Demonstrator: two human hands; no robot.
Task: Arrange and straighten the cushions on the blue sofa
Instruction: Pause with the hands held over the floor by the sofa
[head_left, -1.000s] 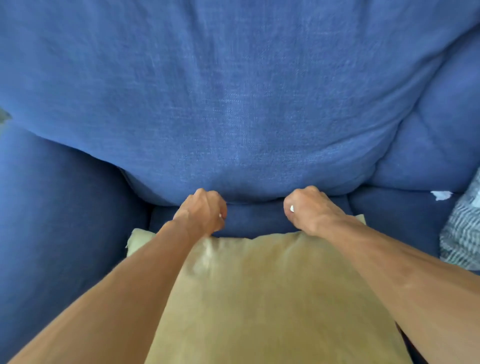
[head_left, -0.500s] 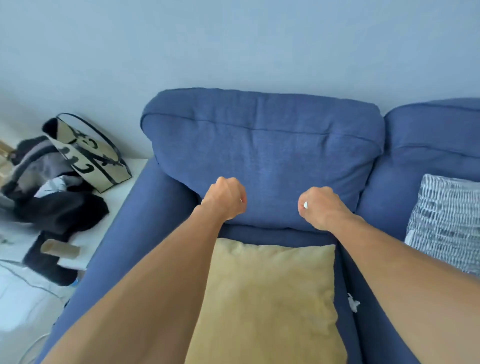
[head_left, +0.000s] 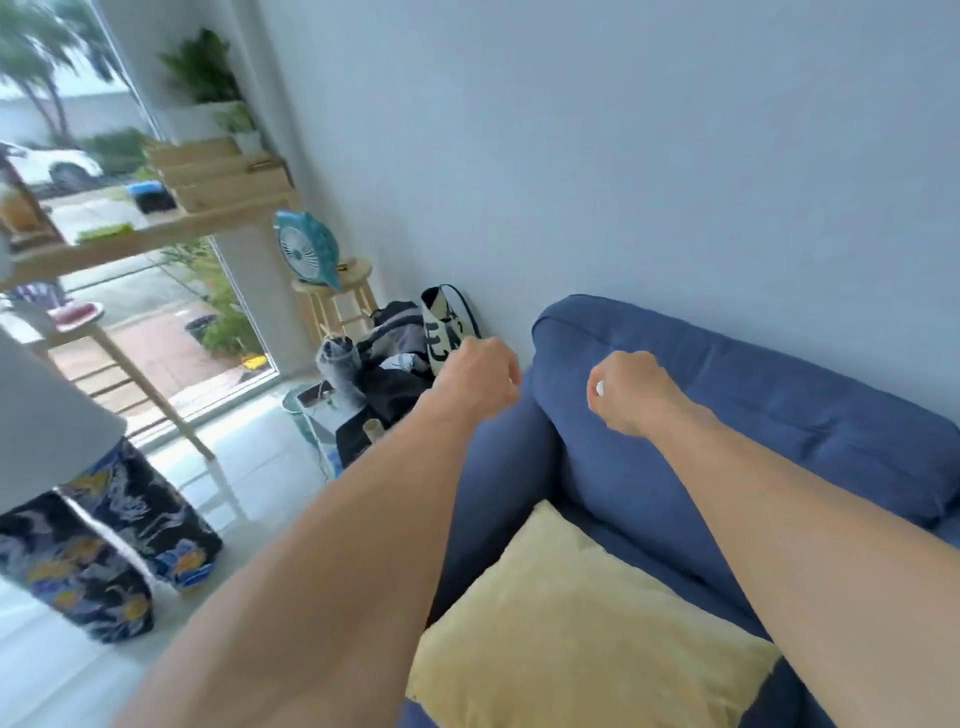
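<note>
My left grip and right grip curl on nothing; the yellow cushion below them looks light and soft, best pinched by its corners

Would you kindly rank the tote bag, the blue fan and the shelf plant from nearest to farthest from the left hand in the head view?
1. Tote bag, just beyond the left hand.
2. Blue fan, on the stool, farther left.
3. Shelf plant, highest up, far left.
</note>
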